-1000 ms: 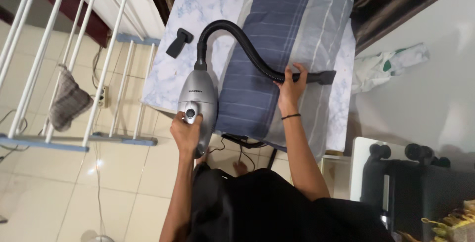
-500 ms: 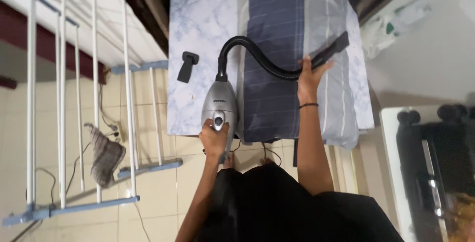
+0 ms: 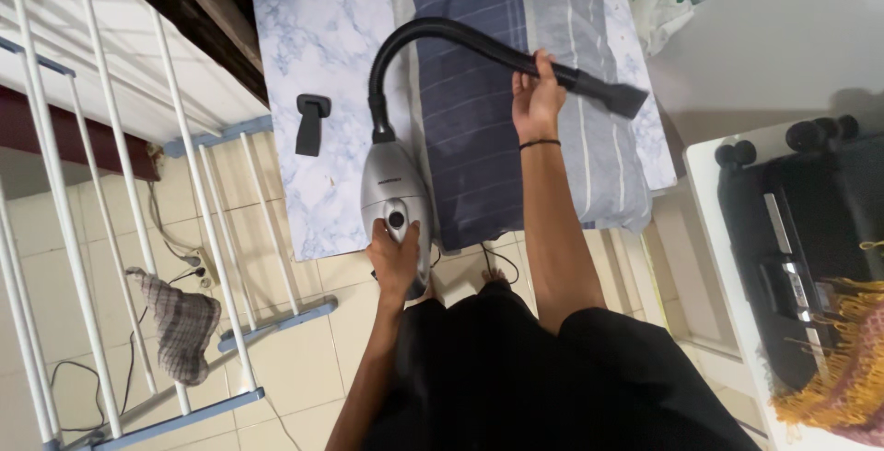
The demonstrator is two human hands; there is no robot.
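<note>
Near the centre of the frame, the left hand [image 3: 398, 250] is clenched around the handle end of a small silver handheld vacuum cleaner [image 3: 394, 195], its fingers wrapped just below the round button. The vacuum body lies at the lower edge of a marble-patterned worktop [image 3: 318, 73], just beside a pillow [image 3: 516, 73] in a blue and grey striped cover that fills the upper middle of the frame. A black hose [image 3: 433, 35] rises from the vacuum's top, arches over the pillow and runs toward the upper right. The right hand [image 3: 536, 101], a thin black band at its wrist, is grasping this hose where it meets the black crevice nozzle [image 3: 612, 93], whose tip points right above the pillow's grey edge. A spare black nozzle attachment [image 3: 310, 124] lies alone on the worktop, left of the vacuum. At the left stands a white drying rack [image 3: 101, 184] with a checked cloth [image 3: 180, 322] hanging from it. A black suitcase [image 3: 810, 230] sits at the right edge.
</note>
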